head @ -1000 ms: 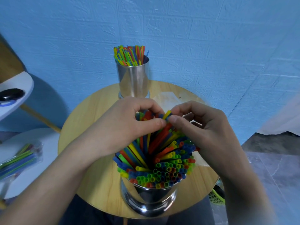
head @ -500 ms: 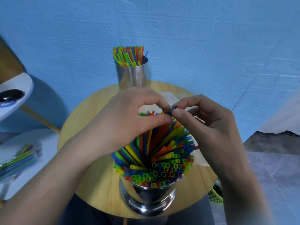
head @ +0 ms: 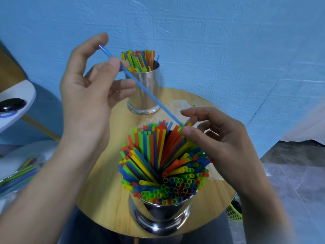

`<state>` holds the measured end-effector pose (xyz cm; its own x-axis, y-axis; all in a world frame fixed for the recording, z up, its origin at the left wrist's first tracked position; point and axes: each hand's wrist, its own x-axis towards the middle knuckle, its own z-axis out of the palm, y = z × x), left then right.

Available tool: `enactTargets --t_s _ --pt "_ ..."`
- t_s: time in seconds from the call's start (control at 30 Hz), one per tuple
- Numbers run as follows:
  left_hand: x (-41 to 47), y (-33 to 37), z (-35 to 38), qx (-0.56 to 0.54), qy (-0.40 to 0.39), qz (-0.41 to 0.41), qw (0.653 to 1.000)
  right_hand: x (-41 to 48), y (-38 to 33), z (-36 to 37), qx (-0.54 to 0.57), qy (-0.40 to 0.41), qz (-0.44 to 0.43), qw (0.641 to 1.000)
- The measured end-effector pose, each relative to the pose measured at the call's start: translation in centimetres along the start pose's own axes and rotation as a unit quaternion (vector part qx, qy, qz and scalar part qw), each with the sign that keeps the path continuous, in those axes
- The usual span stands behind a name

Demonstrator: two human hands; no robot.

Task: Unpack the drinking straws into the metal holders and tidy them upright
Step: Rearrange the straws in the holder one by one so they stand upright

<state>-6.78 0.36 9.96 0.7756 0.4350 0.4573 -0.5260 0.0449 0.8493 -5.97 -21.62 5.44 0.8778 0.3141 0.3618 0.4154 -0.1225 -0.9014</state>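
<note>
1 head-worn camera looks forward and steeply down, close over the round table (head: 109, 196), facing the blue wall (head: 228, 41).

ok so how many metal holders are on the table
2. The near holder stands at the front edge of the wooden table; the far holder stands at its back edge. Both hold straws. None looks hidden.
</note>
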Motion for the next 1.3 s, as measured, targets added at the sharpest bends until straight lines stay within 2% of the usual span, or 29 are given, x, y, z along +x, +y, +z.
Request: enactTargets --t_s 0.23,0.4,0.47,0.57,0.67,0.73,0.8,0.87,1.03,1.17,1.3 --pt "-0.1 -0.5 -0.3 -0.028 0.034 -0.066 0.997 -0.1 0.2 0.0 -0.017 0.044 -0.018 0.999" --pt "-0.1 -1.2 -0.7 0.022 0.028 -0.113 0.993 -0.3 -0.1 0.0 0.031 0.093 -0.04 0.994" --pt "-0.2 -1.5 -0.9 0.081 -0.013 -0.152 0.985 -0.2 -0.4 -0.2 0.092 0.123 -0.057 0.986" --pt "-0.6 -1.8 -1.1 0.191 -0.139 -0.178 0.955 -0.1 -0.5 -0.5 0.152 0.173 -0.077 0.97" --pt "-1.1 -1.6 -0.7 0.229 -0.244 -0.156 0.929 0.0 -0.7 -0.8 0.162 0.263 -0.087 0.947" --pt "-1.2 -1.4 -0.6 0.242 -0.306 -0.155 0.908 0.1 -0.8 -1.0 0.143 0.292 -0.097 0.941" --pt "-1.2 -1.4 -0.5 0.273 -0.367 -0.168 0.873 0.0 -0.8 -1.1 0.083 0.281 -0.105 0.95" --pt "-1.1 -1.5 -0.5 0.315 -0.387 -0.169 0.85 -0.1 -0.7 -0.7 0.013 0.24 -0.11 0.965" --pt "-1.2 -1.5 -0.3 0.376 -0.342 -0.135 0.851 -0.2 -0.4 0.0 -0.106 0.118 -0.075 0.984" --pt "-1.2 -1.1 -0.8 0.409 -0.347 -0.14 0.832 -0.2 -0.3 0.2 -0.096 0.044 -0.019 0.994" --pt "-1.4 -0.3 -0.7 0.416 -0.382 -0.17 0.807 -0.1 0.0 0.3 -0.086 0.042 -0.003 0.995"
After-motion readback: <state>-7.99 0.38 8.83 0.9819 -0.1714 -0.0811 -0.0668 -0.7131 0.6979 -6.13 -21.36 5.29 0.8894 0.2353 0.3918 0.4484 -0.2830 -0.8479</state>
